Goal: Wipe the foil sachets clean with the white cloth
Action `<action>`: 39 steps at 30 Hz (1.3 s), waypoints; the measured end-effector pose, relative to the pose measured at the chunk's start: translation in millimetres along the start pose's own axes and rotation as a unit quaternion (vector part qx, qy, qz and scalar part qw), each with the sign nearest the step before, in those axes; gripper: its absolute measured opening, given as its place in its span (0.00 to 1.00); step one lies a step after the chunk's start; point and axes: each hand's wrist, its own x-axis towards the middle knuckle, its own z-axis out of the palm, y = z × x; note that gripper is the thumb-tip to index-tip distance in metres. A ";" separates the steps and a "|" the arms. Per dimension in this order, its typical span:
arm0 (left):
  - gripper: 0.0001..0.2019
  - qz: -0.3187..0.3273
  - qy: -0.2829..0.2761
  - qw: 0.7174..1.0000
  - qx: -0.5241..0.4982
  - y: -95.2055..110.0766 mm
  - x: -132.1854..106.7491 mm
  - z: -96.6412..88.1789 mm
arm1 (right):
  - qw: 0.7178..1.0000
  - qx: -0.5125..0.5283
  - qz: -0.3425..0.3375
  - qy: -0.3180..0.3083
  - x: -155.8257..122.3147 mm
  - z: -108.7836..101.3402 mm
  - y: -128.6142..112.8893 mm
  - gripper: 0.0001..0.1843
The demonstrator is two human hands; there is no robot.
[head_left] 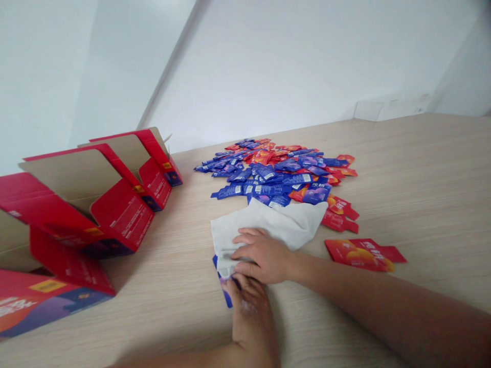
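A pale grey-white cloth (268, 220) lies spread on the table, its far edge against a pile of packets. My right hand (264, 255) rests on it with fingers apart and lying flat. Under the cloth's near left corner sits a flat blue packet (227, 296), mostly covered. Just below the right hand, my left hand (251, 306) has its bent fingers closed at this packet's near edge; its fingertips are partly hidden. To the right, a red packet with orange fruit pictures (358, 254) lies alone, near my right forearm.
Blue and red packets (268, 174) lie heaped beyond the cloth. Several red boxes with raised flaps (126, 214) stand in a row on the left. A white wall rises behind the wood-grain table (433, 194), with a white fixture (389, 108) low on it at the right.
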 end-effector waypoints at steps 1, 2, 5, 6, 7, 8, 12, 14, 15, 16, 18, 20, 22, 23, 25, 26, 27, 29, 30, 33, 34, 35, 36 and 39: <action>0.19 0.005 0.003 1.000 -0.002 -0.2 -0.1 0.1 | 1.000 0.000 -0.001 0.000 0.1 0.0 0.0 0.22; 0.19 0.009 0.007 1.000 -0.005 -0.8 -0.3 0.0 | 1.000 -0.001 -0.002 0.000 0.2 0.1 0.0 0.21; 0.20 0.021 0.019 1.000 -0.006 -3.3 -0.6 -0.9 | 1.000 -0.005 -0.006 0.004 0.4 0.5 0.3 0.21; 0.20 0.020 0.020 1.000 -0.003 -4.0 -0.6 -1.3 | 1.000 -0.005 -0.008 0.006 0.4 0.7 0.4 0.21; 0.20 0.020 0.022 1.000 0.001 -4.4 -0.5 -1.7 | 1.000 -0.006 -0.009 0.007 0.3 0.8 0.5 0.21; 0.20 0.020 0.022 1.000 0.004 -4.7 -0.3 -2.2 | 1.000 -0.006 -0.009 0.008 0.3 0.8 0.4 0.20; 0.21 0.018 0.018 1.000 0.015 -4.3 0.3 -3.0 | 1.000 -0.005 -0.005 0.004 -0.1 0.2 -0.3 0.21; 0.21 0.020 0.021 0.999 0.017 -3.8 -0.1 -2.5 | 1.000 -0.004 -0.001 0.002 -0.3 -0.2 -0.7 0.22; 0.21 0.021 0.023 0.999 0.018 -3.5 -0.5 -2.1 | 1.000 -0.003 0.000 0.001 -0.4 -0.3 -0.9 0.22; 0.20 0.020 0.026 0.999 0.019 -3.2 -0.9 -1.5 | 1.000 -0.003 0.001 0.000 -0.5 -0.3 -1.0 0.22; 0.20 0.017 0.031 0.999 0.021 -2.8 -1.6 -0.5 | 1.000 -0.002 0.001 0.000 -0.7 -0.3 -1.0 0.22; 0.20 0.019 0.028 0.999 0.021 -2.6 -1.6 -0.3 | 1.000 -0.001 0.000 0.002 -0.8 -0.1 -0.5 0.22; 0.20 0.025 0.018 0.999 0.020 -2.6 -0.9 -1.3 | 1.000 0.002 -0.006 0.003 -0.9 0.0 0.4 0.22; 0.20 0.025 0.012 0.999 0.020 -2.6 -0.3 -2.2 | 1.000 0.005 -0.010 0.003 -1.0 0.1 0.9 0.22; 0.20 0.022 0.001 0.999 0.024 -2.8 0.7 -3.9 | 1.000 0.009 -0.021 0.003 -1.1 0.3 2.0 0.21; 0.20 0.021 -0.002 0.999 0.026 -2.9 1.1 -4.5 | 1.000 0.011 -0.025 0.003 -1.0 0.4 2.3 0.21; 0.20 0.021 -0.004 0.999 0.028 -3.0 1.3 -4.9 | 1.000 0.011 -0.027 0.003 -1.0 0.6 2.5 0.21; 0.20 0.022 -0.007 0.999 0.029 -3.4 1.3 -4.7 | 1.000 0.013 -0.023 0.002 -0.7 0.8 2.3 0.22; 0.20 0.024 -0.008 0.999 0.027 -3.5 1.1 -4.4 | 1.000 0.013 -0.018 0.002 -0.5 1.0 2.0 0.22; 0.21 0.025 -0.013 0.999 0.021 -4.0 0.4 -4.1 | 1.000 0.011 -0.003 0.007 0.3 1.2 1.0 0.23; 0.21 0.026 -0.015 0.999 0.020 -4.3 0.3 -4.6 | 1.000 0.010 0.000 0.007 0.5 1.2 0.7 0.23; 0.22 0.027 -0.018 0.999 0.018 -4.6 0.4 -5.3 | 1.000 0.009 0.001 0.007 0.6 1.2 0.5 0.23; 0.22 0.028 -0.021 0.999 0.017 -5.0 0.5 -6.2 | 1.000 0.009 0.002 0.007 0.7 1.2 0.4 0.23; 0.23 0.035 -0.032 0.999 0.011 -6.0 1.2 -8.9 | 1.000 0.008 0.002 0.007 0.3 1.2 0.4 0.22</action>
